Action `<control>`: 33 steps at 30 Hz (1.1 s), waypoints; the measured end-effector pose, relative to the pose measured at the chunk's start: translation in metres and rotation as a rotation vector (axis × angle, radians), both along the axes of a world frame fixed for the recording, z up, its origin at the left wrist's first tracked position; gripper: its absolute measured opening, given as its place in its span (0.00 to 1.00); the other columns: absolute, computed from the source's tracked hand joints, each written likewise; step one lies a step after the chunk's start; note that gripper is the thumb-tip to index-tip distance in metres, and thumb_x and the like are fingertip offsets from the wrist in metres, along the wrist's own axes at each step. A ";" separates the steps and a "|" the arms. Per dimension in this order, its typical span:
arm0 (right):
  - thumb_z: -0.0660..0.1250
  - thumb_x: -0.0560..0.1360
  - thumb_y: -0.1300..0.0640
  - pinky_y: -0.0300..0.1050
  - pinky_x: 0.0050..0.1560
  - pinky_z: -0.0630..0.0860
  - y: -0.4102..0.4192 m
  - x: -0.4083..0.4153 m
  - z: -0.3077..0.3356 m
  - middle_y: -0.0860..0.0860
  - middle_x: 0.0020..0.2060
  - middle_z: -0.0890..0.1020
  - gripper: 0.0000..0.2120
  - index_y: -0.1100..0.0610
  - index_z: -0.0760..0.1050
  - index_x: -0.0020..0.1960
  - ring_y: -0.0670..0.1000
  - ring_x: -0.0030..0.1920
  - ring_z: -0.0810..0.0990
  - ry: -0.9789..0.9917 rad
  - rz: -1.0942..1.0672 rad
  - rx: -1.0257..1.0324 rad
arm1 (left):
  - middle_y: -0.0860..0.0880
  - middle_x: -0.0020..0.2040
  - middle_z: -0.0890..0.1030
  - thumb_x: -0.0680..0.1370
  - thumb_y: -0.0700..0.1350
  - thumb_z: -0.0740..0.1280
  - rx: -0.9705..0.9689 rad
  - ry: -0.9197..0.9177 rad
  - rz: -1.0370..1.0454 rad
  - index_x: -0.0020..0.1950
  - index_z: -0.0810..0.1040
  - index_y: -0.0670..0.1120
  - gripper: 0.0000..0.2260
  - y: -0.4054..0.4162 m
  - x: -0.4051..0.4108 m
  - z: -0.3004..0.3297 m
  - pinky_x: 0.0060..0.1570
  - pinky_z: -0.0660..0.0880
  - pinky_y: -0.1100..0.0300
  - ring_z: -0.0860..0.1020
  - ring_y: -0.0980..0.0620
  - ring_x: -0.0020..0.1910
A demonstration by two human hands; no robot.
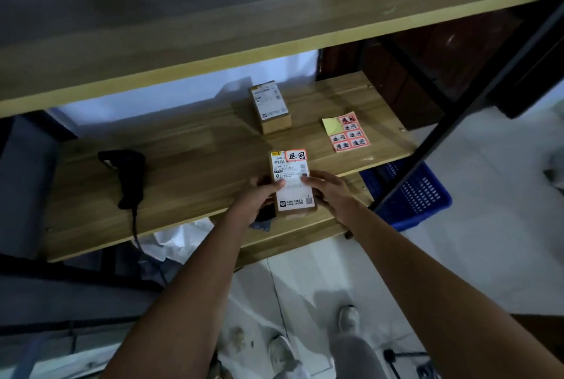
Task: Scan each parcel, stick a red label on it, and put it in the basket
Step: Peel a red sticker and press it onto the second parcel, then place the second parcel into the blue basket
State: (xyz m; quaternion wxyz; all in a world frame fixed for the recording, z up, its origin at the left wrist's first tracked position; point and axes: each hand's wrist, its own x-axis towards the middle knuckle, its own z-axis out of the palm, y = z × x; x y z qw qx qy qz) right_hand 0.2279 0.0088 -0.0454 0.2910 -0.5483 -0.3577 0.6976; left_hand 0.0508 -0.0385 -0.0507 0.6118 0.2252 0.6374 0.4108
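Step in hand: the parcel point(292, 183) already wears a red label point(296, 155) at its top right corner, so by my reckoning what remains for it is the trip to the basket.
Left hand point(258, 195): fingers curled round the parcel's left edge, thumb lying across the shipping slip.
Right hand point(326, 188): gripping the right edge in the same way, thumb on top.
Where the parcel is: held between both hands just above the front of the wooden shelf point(189, 165), face up, long side pointing away from the person.
Basket point(409, 192): blue and slotted, on the floor low to the right, partly hidden behind the shelf and the black upright post.
Doing it well: I would keep both hands on until the box clears the shelf edge, swing it right around the post, and lower it in flat so the label does not scrape.
Parcels counted: two, the one in hand and a second box point(270, 107) sitting further back on the shelf, no red label visible on it.
Label sheet point(348, 133): one, right of the second box, six red labels left and a bare yellow patch at its corner.
Scanner point(126, 174): one, black and corded, lying on the shelf well to the left.
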 end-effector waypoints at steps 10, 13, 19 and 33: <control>0.72 0.72 0.62 0.43 0.45 0.79 0.011 0.095 -0.010 0.56 0.50 0.85 0.14 0.56 0.79 0.58 0.54 0.51 0.83 0.029 0.097 -0.073 | 0.44 0.53 0.83 0.72 0.39 0.74 -0.090 -0.019 0.000 0.56 0.77 0.44 0.14 0.012 0.088 -0.009 0.60 0.76 0.46 0.82 0.45 0.51; 0.74 0.71 0.62 0.42 0.44 0.76 0.019 0.130 -0.021 0.55 0.52 0.85 0.18 0.57 0.79 0.60 0.53 0.53 0.83 -0.001 0.108 -0.097 | 0.42 0.54 0.83 0.74 0.36 0.72 -0.071 -0.045 -0.015 0.55 0.78 0.44 0.11 0.016 0.123 -0.016 0.57 0.78 0.49 0.82 0.47 0.49; 0.72 0.71 0.66 0.51 0.56 0.79 0.026 0.215 -0.043 0.57 0.48 0.85 0.11 0.57 0.79 0.52 0.56 0.47 0.85 0.004 0.090 -0.180 | 0.47 0.48 0.84 0.74 0.35 0.70 -0.079 -0.026 -0.070 0.50 0.78 0.48 0.10 0.026 0.203 -0.031 0.43 0.78 0.59 0.82 0.52 0.44; 0.76 0.69 0.61 0.55 0.60 0.78 0.071 0.393 -0.052 0.58 0.54 0.84 0.19 0.61 0.78 0.59 0.58 0.55 0.83 0.038 -0.091 -0.196 | 0.43 0.58 0.81 0.75 0.37 0.71 -0.100 -0.031 -0.160 0.58 0.74 0.44 0.13 0.093 0.382 -0.033 0.59 0.77 0.47 0.81 0.44 0.54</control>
